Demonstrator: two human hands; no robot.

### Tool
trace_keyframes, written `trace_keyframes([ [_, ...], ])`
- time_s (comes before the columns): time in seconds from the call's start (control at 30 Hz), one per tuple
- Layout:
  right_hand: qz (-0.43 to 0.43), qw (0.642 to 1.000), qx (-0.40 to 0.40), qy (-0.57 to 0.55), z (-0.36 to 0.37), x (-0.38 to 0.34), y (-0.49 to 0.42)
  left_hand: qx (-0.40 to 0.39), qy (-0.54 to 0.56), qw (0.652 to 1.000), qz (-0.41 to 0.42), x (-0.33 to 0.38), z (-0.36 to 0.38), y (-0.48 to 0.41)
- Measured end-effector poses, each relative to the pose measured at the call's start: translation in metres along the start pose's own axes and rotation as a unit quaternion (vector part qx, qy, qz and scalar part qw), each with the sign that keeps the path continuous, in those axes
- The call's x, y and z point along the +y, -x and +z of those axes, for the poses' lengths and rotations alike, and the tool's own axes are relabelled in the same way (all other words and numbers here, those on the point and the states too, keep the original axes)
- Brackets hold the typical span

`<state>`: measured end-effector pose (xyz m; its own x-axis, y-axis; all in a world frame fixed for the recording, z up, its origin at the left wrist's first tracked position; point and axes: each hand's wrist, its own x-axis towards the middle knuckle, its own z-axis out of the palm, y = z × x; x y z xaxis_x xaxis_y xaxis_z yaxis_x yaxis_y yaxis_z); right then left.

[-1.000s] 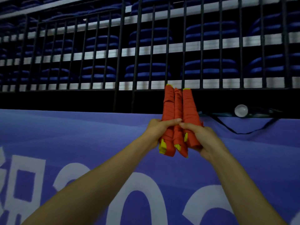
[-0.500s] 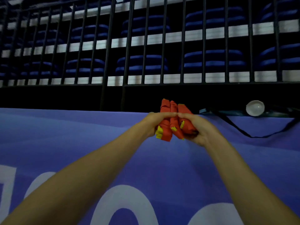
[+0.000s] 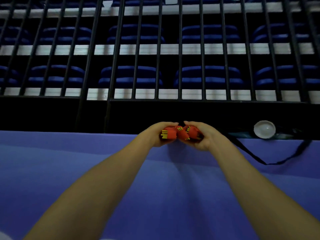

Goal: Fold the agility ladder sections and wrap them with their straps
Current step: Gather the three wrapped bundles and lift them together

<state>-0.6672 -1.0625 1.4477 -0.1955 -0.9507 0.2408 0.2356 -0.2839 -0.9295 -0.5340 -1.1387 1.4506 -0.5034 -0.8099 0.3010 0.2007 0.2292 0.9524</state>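
Three folded agility ladder bundles (image 3: 180,133), wrapped in orange straps with yellow rung ends showing, point away from me at the top edge of the blue banner (image 3: 103,170). My left hand (image 3: 158,134) grips the left bundle from the side. My right hand (image 3: 202,135) grips the right bundle, fingers curled over its top. Only the near ends of the bundles show; their length is hidden behind my hands.
A black metal railing (image 3: 159,66) stands right behind the banner, with rows of blue seats (image 3: 207,75) beyond it. A white round cap-like object (image 3: 264,129) lies on the ledge at right. A black cord (image 3: 270,162) droops over the banner's right side.
The bundles stood upright a second ago and have tipped forward and down until only their near ends show. Both hands kept their hold and moved forward toward the ledge.
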Motion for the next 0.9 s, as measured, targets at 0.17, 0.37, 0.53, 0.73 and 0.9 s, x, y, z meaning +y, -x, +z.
trace_keyframes([
  [0.17,0.008,0.998,-0.021,-0.051,-0.01,-0.013,-0.01,-0.017,0.146,0.989,-0.003,0.004,0.002,-0.006],
  [0.37,-0.072,0.993,0.007,0.089,-0.031,-0.016,0.02,0.102,-0.189,0.944,0.249,-0.007,0.004,0.039],
  [0.53,-0.306,0.88,-0.008,0.364,-0.045,-0.008,0.044,0.118,-0.316,0.851,0.403,-0.021,0.004,0.047],
  [0.73,-0.389,0.781,0.034,0.487,-0.054,-0.001,0.016,0.156,-0.317,0.844,0.403,-0.024,0.003,0.029],
  [0.9,-0.37,0.793,0.073,0.479,-0.052,0.011,0.003,0.169,-0.349,0.848,0.362,-0.03,0.004,0.029],
])
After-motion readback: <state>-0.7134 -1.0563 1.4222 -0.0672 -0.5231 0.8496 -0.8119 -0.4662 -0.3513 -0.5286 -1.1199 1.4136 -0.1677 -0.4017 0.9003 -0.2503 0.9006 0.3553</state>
